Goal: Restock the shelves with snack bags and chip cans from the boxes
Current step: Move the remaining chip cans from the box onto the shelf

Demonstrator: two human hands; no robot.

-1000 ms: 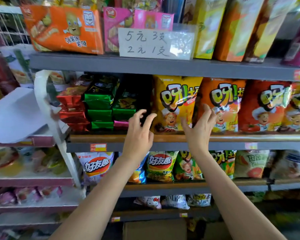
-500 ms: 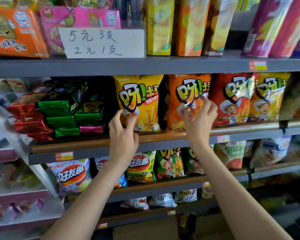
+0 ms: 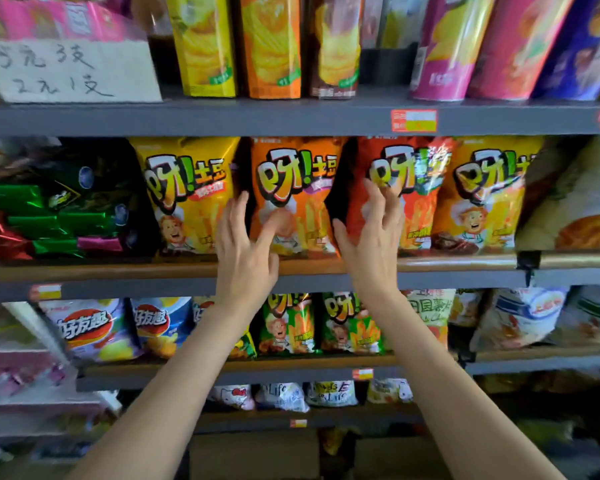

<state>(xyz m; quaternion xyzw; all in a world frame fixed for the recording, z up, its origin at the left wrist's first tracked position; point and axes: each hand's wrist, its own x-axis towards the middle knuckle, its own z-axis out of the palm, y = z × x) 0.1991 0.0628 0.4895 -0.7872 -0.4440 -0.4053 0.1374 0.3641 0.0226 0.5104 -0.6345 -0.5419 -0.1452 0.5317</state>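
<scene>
My left hand [image 3: 245,252] lies flat, fingers straight, against the lower left of the orange bag [image 3: 293,199]; it grasps nothing. My right hand [image 3: 373,242] presses the front of the red bag [image 3: 418,202], fingers spread on its face and thumb at its left edge, in the dark gap between red and orange. I cannot tell whether that thumb hooks behind the bag.

Both bags stand upright on the middle shelf [image 3: 118,270], in a row of four of the same brand: a yellow bag [image 3: 187,192] at the left, then orange, red, and a second yellow bag [image 3: 489,199] at the right. Left of the row sits a pile of small foil packs [image 3: 49,220], green, red and pink, too jumbled to count.

One shelf below, two green bags [image 3: 321,323] of that brand stand side by side between my forearms.

Above, on the top shelf [image 3: 291,116], I count three upright boxes [image 3: 260,46] in yellow, orange and brown, and three tilted chip cans [image 3: 510,43], purple, pink and blue. A handwritten price card [image 3: 70,71] stands at the left.
</scene>
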